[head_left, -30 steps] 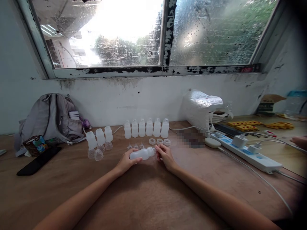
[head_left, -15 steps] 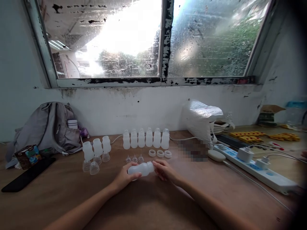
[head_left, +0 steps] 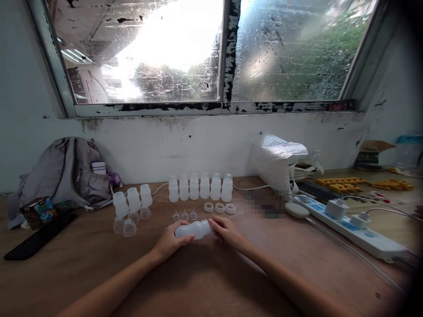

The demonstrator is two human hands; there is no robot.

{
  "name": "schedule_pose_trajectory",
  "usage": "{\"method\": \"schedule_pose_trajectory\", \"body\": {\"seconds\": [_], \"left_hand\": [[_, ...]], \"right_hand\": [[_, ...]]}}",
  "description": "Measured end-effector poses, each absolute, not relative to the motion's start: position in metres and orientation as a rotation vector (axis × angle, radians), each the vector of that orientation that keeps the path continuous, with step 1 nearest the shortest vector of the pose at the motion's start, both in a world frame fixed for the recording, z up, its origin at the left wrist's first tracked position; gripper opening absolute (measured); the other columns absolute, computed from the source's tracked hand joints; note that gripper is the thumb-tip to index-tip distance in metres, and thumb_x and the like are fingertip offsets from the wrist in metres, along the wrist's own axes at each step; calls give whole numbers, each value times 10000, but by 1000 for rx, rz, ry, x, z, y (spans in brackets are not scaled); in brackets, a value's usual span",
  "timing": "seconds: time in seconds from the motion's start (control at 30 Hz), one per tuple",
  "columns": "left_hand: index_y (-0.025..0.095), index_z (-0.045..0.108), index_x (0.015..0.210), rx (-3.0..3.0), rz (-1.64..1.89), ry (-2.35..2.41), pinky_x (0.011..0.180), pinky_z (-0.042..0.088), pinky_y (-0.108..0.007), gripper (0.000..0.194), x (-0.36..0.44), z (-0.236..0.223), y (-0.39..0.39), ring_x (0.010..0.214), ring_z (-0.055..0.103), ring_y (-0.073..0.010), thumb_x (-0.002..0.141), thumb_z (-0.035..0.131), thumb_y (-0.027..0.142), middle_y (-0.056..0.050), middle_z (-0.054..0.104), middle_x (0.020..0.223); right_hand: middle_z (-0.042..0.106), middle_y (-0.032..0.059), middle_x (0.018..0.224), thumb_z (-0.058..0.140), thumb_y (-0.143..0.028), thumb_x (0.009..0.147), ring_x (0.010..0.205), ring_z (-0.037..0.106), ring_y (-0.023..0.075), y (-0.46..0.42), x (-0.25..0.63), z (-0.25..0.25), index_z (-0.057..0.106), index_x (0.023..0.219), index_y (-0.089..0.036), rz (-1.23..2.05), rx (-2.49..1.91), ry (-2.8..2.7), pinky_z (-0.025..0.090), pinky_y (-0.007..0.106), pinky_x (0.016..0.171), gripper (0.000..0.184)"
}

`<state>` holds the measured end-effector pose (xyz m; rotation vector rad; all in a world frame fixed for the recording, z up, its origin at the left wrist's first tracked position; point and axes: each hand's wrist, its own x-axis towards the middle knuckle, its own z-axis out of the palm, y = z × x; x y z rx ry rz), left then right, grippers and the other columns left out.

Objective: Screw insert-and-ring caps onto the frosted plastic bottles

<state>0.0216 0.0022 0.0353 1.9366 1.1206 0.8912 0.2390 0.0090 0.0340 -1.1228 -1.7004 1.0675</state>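
A frosted baby bottle (head_left: 190, 230) lies on its side in my left hand (head_left: 170, 237), which is wrapped round its body, thumb in front. The fingers of my right hand (head_left: 224, 231) pinch at the neck end of that bottle; what exactly lies between them is partly hidden. Just beyond the hands are several clear nipples (head_left: 184, 215) in a short row and three white collar rings (head_left: 219, 208). Behind these stands a row of capped baby bottles (head_left: 199, 188). To the left are three uncapped bottles (head_left: 134, 200) with several clear dome caps (head_left: 129, 227) before them.
A grey backpack (head_left: 66, 171), a small box (head_left: 38, 212) and a black flat object (head_left: 39, 237) are at the left. On the right are a white bag (head_left: 274, 160), a pale oval device (head_left: 297, 210) and a power strip (head_left: 373, 242) with trailing cables. The window wall (head_left: 148, 149) bounds the table's back.
The camera view has shifted slightly, so the table items appear a little higher. Both hands stay on the same bottle, with the right fingers moved slightly at its neck.
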Motion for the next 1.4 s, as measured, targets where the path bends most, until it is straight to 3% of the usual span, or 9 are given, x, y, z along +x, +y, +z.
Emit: {"method": "schedule_pose_trajectory", "body": {"seconds": [0.17,0.47,0.7,0.8,0.9,1.0,1.2,1.33,1.4], "left_hand": [[209,522,1001,2185,947,1039,697,429,-239,365,22,37,-7,806,549,-169,668,604,335,-20,586,954],[226,507,1094,2667,1112,1193,792,382,-349,388,23,15,-9,913,512,-229,717,563,301,-80,551,1021],[206,511,1026,2318,1103,1107,757,425,-308,391,23,31,-9,855,535,-198,669,602,337,-55,568,969],[180,541,946,2068,1001,1071,675,437,-256,343,22,35,-5,747,548,-162,686,576,400,-28,591,858],[144,557,895,1802,853,962,532,407,-217,360,21,36,-2,569,512,-115,722,515,456,-12,576,709],[132,536,940,1572,796,857,466,353,-192,402,21,38,-3,498,467,-84,733,504,475,-2,548,660],[132,519,931,1471,721,819,441,300,-172,443,18,45,-7,531,469,-81,643,617,453,-1,539,672],[159,512,1012,1396,446,683,451,341,-184,466,22,48,-23,572,517,-109,617,658,362,-14,570,732],[165,560,940,1422,259,597,487,377,-197,395,27,49,-35,621,531,-125,584,687,279,-16,580,755]], "right_hand": [[357,-81,373,447,-504,769,271,253,36,5,235,33,389,520,-173,1412,-1058,-1476,144,187,308,418],[320,-94,357,516,-435,735,254,204,20,2,231,30,331,491,-180,1562,-1025,-1238,88,180,298,398],[404,-76,430,511,-511,723,261,301,27,7,228,22,410,567,-171,1495,-1015,-1191,164,155,262,387],[540,-22,638,541,-492,717,430,504,81,2,225,29,503,811,-190,1521,-923,-1169,355,167,331,318],[578,29,886,612,-402,697,747,582,144,-6,223,37,500,1020,-222,1570,-748,-1255,484,242,605,386],[589,44,930,637,-349,689,853,557,172,-12,218,39,547,1002,-188,1497,-710,-1382,451,290,754,363],[612,61,959,630,-382,685,901,547,211,-22,211,40,578,996,-177,1332,-749,-1411,414,338,817,376],[563,77,1110,658,-351,648,1033,494,238,-36,207,48,564,1049,-214,1401,-721,-1410,391,345,855,434],[580,85,1086,657,-334,642,1025,502,242,-44,204,51,584,1012,-211,1459,-698,-1445,407,336,822,397]]}}
